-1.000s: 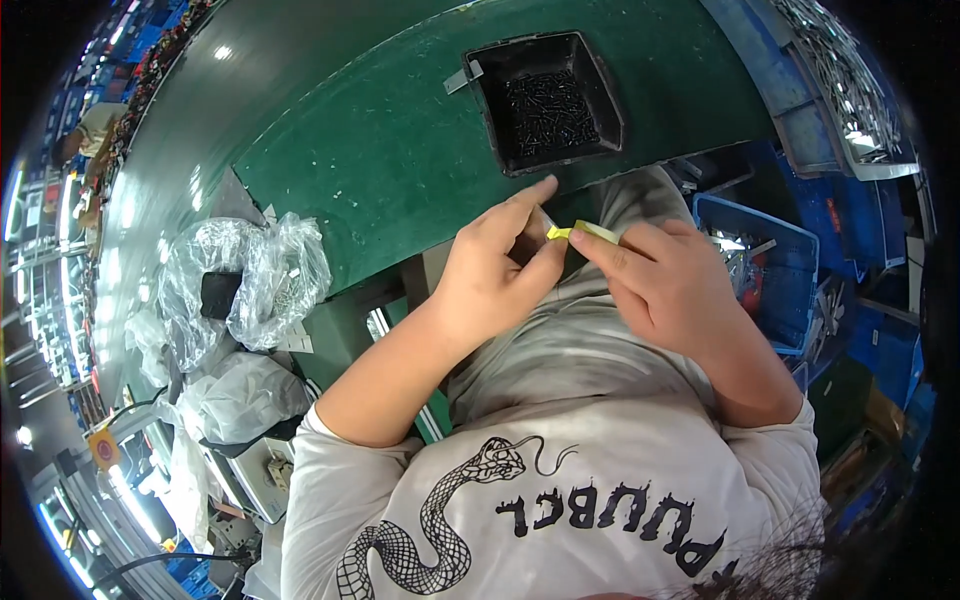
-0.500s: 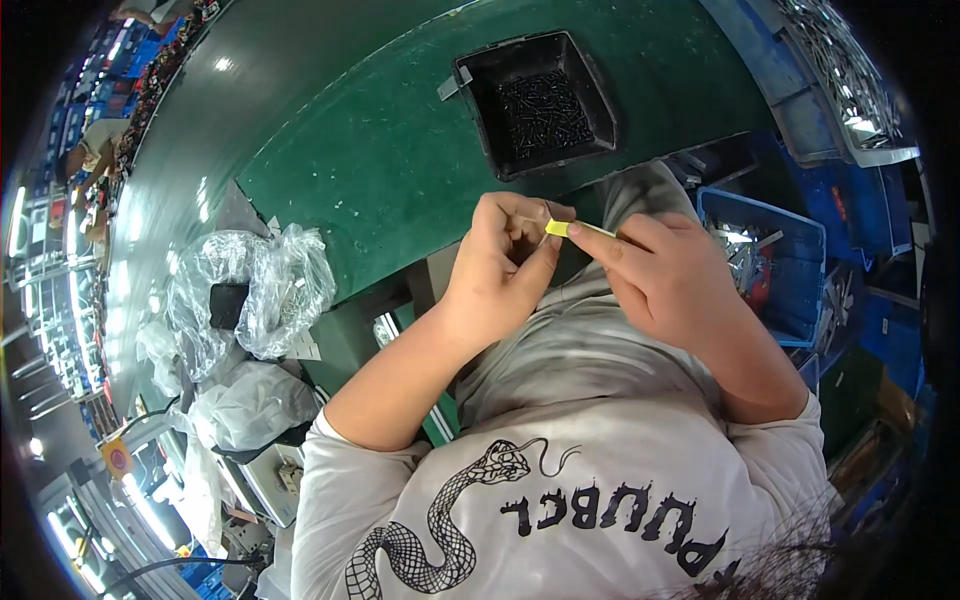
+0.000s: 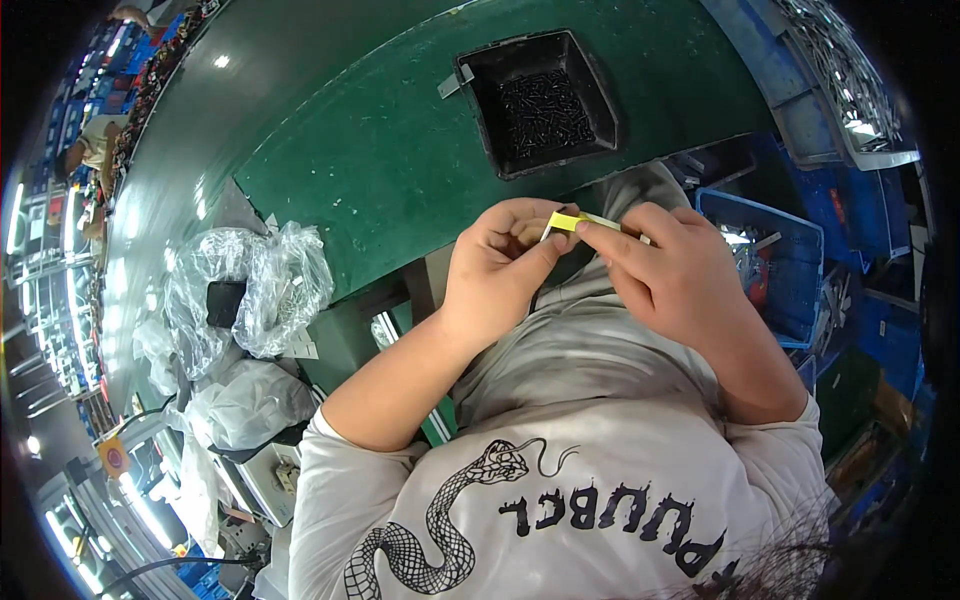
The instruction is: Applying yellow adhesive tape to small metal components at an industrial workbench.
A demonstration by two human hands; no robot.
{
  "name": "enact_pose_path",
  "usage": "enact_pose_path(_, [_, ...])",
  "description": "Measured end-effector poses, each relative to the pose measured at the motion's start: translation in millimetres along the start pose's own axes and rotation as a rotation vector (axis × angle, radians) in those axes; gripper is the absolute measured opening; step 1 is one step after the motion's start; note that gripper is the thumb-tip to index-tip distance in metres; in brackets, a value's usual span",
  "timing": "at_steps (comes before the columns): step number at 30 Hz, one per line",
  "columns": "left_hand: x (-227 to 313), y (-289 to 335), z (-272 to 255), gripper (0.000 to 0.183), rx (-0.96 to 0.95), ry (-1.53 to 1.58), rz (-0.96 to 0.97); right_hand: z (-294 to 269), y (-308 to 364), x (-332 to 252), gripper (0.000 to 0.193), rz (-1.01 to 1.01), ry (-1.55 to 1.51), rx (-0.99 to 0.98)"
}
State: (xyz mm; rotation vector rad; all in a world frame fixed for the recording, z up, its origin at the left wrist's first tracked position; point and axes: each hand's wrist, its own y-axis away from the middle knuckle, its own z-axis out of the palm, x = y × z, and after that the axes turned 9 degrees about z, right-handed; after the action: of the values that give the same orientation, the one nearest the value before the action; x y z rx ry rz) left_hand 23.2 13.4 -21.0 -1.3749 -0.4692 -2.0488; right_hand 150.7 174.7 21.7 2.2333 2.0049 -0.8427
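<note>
In front of my lap, both my hands are closed on a small slim piece with a bright yellow part and a pale, thin strip running from it to the right. My left hand pinches the yellow end between thumb and fingers. My right hand grips the pale strip, its index fingertip against the yellow part's right edge. Fingers cover much of the piece, so its exact kind cannot be made out. Beyond my hands, a black bin with many small dark, rod-like parts stands on the green tabletop.
A small metal piece sits at the bin's left rim. Clear plastic bags lie at left. To my right is a blue crate with metal parts; another bin of metal strips is at far right. A person is at far left.
The yellow part shows larger between my fingers and sits slightly to the right. My left fingers have moved a little; both hands keep their hold.
</note>
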Motion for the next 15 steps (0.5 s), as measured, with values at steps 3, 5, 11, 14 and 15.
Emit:
enact_pose_path(3, [-1.2,3.4,-5.1,0.025,-0.064,-0.057,-0.017,-1.8,1.4,1.7,0.039,-0.001,-0.008,-0.006])
enact_pose_path(5, [-2.8,4.3,-6.7,0.025,-0.084,-0.1,0.01,-2.5,2.5,2.9,0.039,0.003,-0.008,-0.016])
enact_pose_path(11, [0.0,5.7,-0.9,0.022,-0.042,-0.074,-0.001,-4.1,4.2,5.3,0.037,0.015,-0.017,-0.023])
enact_pose_path(14, [2.4,5.0,-2.6,0.023,-0.053,-0.078,0.006,-5.0,4.6,6.3,0.037,0.014,-0.027,-0.003])
enact_pose_path(15, [4.1,4.5,-2.8,0.023,-0.053,-0.078,0.006,-6.2,4.9,6.9,0.038,0.019,-0.029,-0.007])
